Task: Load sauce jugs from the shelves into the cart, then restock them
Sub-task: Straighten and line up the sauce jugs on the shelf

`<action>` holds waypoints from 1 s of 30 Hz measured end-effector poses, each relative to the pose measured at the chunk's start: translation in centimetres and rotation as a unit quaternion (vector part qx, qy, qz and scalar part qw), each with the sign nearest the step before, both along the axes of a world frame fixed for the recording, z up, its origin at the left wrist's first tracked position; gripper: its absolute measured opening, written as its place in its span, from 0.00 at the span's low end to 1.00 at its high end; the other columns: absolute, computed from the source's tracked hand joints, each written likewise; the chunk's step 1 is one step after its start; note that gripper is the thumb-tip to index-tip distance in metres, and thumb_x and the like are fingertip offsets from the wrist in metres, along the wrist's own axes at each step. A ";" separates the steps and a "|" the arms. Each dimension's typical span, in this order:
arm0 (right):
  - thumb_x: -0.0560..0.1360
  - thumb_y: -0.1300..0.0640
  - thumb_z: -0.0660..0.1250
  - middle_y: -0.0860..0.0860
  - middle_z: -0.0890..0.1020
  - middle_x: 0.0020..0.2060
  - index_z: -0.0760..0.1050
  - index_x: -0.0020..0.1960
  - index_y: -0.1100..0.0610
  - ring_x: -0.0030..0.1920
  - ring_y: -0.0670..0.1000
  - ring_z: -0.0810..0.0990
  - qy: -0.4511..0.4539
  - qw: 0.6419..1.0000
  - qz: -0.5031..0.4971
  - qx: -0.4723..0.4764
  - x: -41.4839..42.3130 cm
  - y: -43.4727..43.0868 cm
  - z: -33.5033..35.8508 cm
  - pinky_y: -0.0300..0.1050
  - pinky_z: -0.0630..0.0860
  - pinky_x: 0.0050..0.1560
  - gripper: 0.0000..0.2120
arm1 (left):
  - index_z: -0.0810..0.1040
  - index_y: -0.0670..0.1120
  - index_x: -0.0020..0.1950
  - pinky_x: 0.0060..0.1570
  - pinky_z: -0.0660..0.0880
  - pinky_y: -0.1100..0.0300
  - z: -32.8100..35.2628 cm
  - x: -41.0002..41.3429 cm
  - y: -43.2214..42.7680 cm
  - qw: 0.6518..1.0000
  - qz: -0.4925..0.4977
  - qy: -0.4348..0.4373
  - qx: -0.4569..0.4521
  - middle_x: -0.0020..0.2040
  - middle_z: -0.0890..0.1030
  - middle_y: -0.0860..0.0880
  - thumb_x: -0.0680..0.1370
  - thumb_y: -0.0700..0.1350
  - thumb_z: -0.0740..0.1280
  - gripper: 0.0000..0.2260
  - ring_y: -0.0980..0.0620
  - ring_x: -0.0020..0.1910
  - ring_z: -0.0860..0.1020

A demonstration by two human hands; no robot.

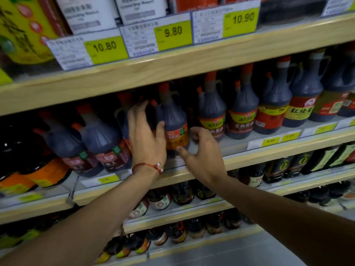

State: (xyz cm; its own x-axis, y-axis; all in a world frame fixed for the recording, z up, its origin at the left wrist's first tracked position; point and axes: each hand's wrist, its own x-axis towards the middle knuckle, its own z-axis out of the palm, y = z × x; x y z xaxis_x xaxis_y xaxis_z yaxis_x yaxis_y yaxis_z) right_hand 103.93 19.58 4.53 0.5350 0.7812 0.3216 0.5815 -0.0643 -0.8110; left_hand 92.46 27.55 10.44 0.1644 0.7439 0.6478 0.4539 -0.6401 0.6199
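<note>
A dark sauce jug (pixel 173 121) with a red cap and an orange label stands on the middle shelf (pixel 240 160), between my two hands. My left hand (pixel 146 137) is spread open against the jug's left side, thumb on its front. My right hand (pixel 201 154) hovers just right of and below the jug with fingers loosely curled, holding nothing. More dark jugs (pixel 211 112) with red caps line the same shelf to both sides. No cart is in view.
The upper shelf (pixel 172 64) carries yellow price tags (pixel 172 34) and white-labelled containers. Lower shelves (pixel 182 212) hold rows of smaller dark sauce bottles (pixel 182 192). Orange-labelled bottles (pixel 38 175) stand at the far left.
</note>
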 end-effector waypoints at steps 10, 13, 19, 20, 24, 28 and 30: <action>0.70 0.50 0.80 0.53 0.74 0.63 0.66 0.71 0.55 0.63 0.57 0.77 -0.002 0.995 -0.097 -0.030 -2.7 3.3 -0.3 0.59 0.78 0.59 0.35 | 0.64 0.47 0.78 0.67 0.74 0.46 -1.2 -1.1 2.7 0.982 -0.142 -0.016 -0.125 0.73 0.70 0.44 0.73 0.35 0.74 0.36 0.45 0.70 0.73; 0.72 0.51 0.79 0.51 0.74 0.64 0.66 0.71 0.54 0.62 0.55 0.76 -0.012 0.995 -0.092 -0.030 -2.5 3.3 -0.6 0.58 0.78 0.59 0.34 | 0.65 0.51 0.77 0.68 0.73 0.45 -1.7 -0.7 2.6 0.979 -0.144 -0.027 -0.140 0.73 0.71 0.47 0.70 0.41 0.76 0.38 0.47 0.72 0.72; 0.71 0.52 0.80 0.50 0.76 0.61 0.68 0.68 0.53 0.59 0.53 0.79 -0.006 0.997 -0.081 -0.013 -1.1 3.1 -1.0 0.55 0.79 0.56 0.31 | 0.65 0.50 0.76 0.67 0.74 0.46 -2.1 0.5 2.1 0.979 -0.118 -0.040 -0.160 0.71 0.73 0.48 0.69 0.38 0.79 0.39 0.55 0.68 0.71; 0.70 0.50 0.81 0.49 0.76 0.61 0.68 0.68 0.52 0.59 0.52 0.79 -0.002 0.997 -0.079 -0.011 -0.9 3.1 -1.0 0.56 0.80 0.56 0.32 | 0.66 0.49 0.76 0.66 0.75 0.48 -2.1 0.6 2.2 0.979 -0.117 -0.043 -0.162 0.70 0.74 0.49 0.70 0.36 0.78 0.38 0.57 0.66 0.71; 0.68 0.49 0.82 0.47 0.78 0.61 0.70 0.67 0.51 0.59 0.50 0.79 0.001 0.997 -0.078 -0.008 0.1 2.9 -0.9 0.56 0.80 0.58 0.33 | 0.68 0.45 0.75 0.64 0.75 0.59 -1.8 1.2 2.2 0.974 -0.125 -0.061 -0.180 0.69 0.74 0.50 0.71 0.32 0.77 0.35 0.59 0.66 0.71; 0.69 0.49 0.81 0.49 0.77 0.61 0.71 0.68 0.52 0.60 0.52 0.79 -0.009 0.997 -0.080 0.006 0.6 2.7 -1.4 0.57 0.80 0.58 0.32 | 0.68 0.44 0.75 0.58 0.72 0.73 -1.8 1.9 2.2 0.967 -0.140 -0.082 -0.198 0.68 0.73 0.51 0.71 0.32 0.77 0.35 0.61 0.66 0.70; 0.70 0.50 0.81 0.50 0.77 0.61 0.72 0.68 0.53 0.60 0.53 0.79 -0.011 0.996 -0.090 0.011 0.7 2.7 -1.6 0.58 0.80 0.57 0.31 | 0.68 0.44 0.75 0.57 0.71 0.74 -1.9 2.2 2.1 0.966 -0.141 -0.085 -0.200 0.69 0.73 0.51 0.71 0.32 0.76 0.35 0.62 0.66 0.69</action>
